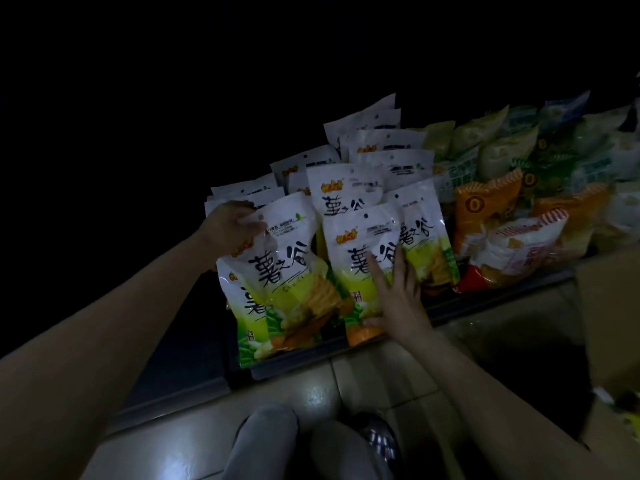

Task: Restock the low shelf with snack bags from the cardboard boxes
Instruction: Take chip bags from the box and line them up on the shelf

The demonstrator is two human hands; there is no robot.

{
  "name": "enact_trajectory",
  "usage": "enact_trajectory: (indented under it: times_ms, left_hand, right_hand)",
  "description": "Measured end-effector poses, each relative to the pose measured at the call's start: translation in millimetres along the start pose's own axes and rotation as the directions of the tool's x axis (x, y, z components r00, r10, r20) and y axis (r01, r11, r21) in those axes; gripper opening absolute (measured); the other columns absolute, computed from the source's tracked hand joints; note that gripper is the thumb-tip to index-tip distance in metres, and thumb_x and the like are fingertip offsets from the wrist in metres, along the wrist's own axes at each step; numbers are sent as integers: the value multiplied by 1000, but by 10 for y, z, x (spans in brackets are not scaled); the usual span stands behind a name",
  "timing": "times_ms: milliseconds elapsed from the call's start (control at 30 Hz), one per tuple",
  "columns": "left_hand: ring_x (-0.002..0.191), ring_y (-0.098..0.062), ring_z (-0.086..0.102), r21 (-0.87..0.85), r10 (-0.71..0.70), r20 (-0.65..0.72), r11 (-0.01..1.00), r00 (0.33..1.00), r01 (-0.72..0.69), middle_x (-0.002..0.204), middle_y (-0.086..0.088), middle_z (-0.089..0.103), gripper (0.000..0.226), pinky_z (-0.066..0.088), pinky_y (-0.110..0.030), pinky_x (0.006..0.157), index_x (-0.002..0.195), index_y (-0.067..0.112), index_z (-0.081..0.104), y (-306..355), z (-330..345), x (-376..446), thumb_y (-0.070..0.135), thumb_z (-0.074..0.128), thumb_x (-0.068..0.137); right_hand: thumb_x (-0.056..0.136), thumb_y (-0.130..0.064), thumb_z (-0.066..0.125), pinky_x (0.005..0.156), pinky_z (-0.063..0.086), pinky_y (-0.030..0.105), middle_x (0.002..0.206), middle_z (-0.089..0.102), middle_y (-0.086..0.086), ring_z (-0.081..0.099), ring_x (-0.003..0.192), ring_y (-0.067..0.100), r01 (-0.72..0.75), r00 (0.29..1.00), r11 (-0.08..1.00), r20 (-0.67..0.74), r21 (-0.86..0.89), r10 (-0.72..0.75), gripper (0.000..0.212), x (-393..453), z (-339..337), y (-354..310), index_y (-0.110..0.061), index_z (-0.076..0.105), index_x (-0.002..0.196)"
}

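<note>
Shelf (346, 355) at frame centre is filled with white-green snack bags. The front-left bag (277, 271) is gripped at its top by the left hand (230, 225); the neighbouring bag (363, 258) is pressed by the flat right hand (398, 296). A cardboard box (609, 320) is seen at right.

1. Glossy white-and-green plastic snack bags (277, 271) with black brush lettering stand upright and overlapping in rows on the dark low shelf (346, 351), leaning back.
2. Orange and white striped-top snack bags (512, 244) lie tilted just beside them on the right.
3. A plain brown cardboard box (609, 317) stands at the right edge, near the shelf.
</note>
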State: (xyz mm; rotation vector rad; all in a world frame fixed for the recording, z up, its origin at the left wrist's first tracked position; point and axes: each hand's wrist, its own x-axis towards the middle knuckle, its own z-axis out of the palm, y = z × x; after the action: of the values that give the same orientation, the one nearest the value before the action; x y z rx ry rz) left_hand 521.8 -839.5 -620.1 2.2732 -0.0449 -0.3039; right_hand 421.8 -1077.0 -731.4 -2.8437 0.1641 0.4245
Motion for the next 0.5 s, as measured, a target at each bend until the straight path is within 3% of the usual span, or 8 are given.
enact_trajectory:
  times_ms: [33, 67, 167, 200, 267, 367, 433, 500]
  left_hand:
    - [95, 6, 58, -16, -23, -17, 1000, 1000, 22, 95, -13, 56, 7, 27, -20, 106, 92, 12, 59, 1, 3, -7, 6, 56, 91]
    - [97, -1, 58, -13, -34, -28, 999, 999, 34, 97, -12, 57, 6, 29, -20, 105, 93, 11, 59, 29, -3, -24, 7, 55, 92]
    - [65, 3, 44, 24, -22, -71, 999, 997, 24, 68, 4, 34, 37, 29, -9, 81, 65, 24, 36, 35, -31, 23, 9, 53, 94]
    - [69, 1, 44, 36, -21, -78, 999, 997, 24, 71, 3, 38, 33, 29, -12, 83, 67, 23, 40, 57, -49, 11, 9, 53, 94]
    - [92, -15, 55, 36, -42, -78, 998, 996, 45, 94, -11, 56, 6, 35, -25, 95, 91, 12, 59, 74, -82, 8, 10, 54, 93]
    - [75, -5, 48, 87, -18, -43, 996, 999, 22, 79, -2, 48, 20, 37, -30, 91, 76, 21, 51, 56, -98, -9, 10, 54, 93]
    - [96, -23, 57, 100, -23, -30, 995, 999, 26, 104, -16, 57, 14, 39, -33, 94, 104, 8, 62, 75, -108, -43, 11, 56, 92]
    - [120, -32, 49, 129, -47, -6, 990, 999, 47, 133, -17, 50, 43, 39, -34, 100, 131, 1, 49, 116, -136, -94, 12, 58, 91]
  right_hand:
    - [74, -39, 75, 110, 15, 61, 146, -39, 16, -13, 139, 47, -2, 1000, 1000, -13, 15, 2, 120, 46, -14, -20, -34, -23, 144]
    - [74, -39, 75, 109, 16, 61, 147, -38, 17, -12, 139, 47, -2, 1000, 1000, -30, 13, 3, 120, 102, -31, -55, -33, -22, 145]
    - [75, -36, 75, 110, 14, 62, 146, -38, 19, -16, 139, 46, 4, 999, 1000, -43, -2, -4, 122, 283, -114, -209, -31, -24, 144]
    - [75, -35, 76, 110, 13, 62, 146, -38, 19, -17, 139, 46, 2, 999, 1000, -39, -4, -2, 122, 330, -135, -249, -31, -25, 144]
    - [76, -35, 75, 110, 12, 62, 146, -37, 20, -16, 139, 46, -3, 998, 1000, -56, -13, 2, 121, 369, -135, -289, -31, -26, 143]
    - [79, -36, 71, 112, 14, 60, 147, -35, 21, -13, 141, 44, 28, 997, 999, -65, -23, -30, 120, 234, 19, -257, -30, -33, 138]
    - [80, -34, 71, 112, 15, 57, 149, -30, 22, -7, 142, 43, 78, 996, 995, -40, -62, -80, 123, 100, 176, -182, -32, -39, 134]
    - [81, -35, 70, 113, 13, 56, 152, -24, 22, -2, 143, 42, 109, 992, 988, -46, -108, -114, 118, 9, 245, -106, -36, -35, 136]
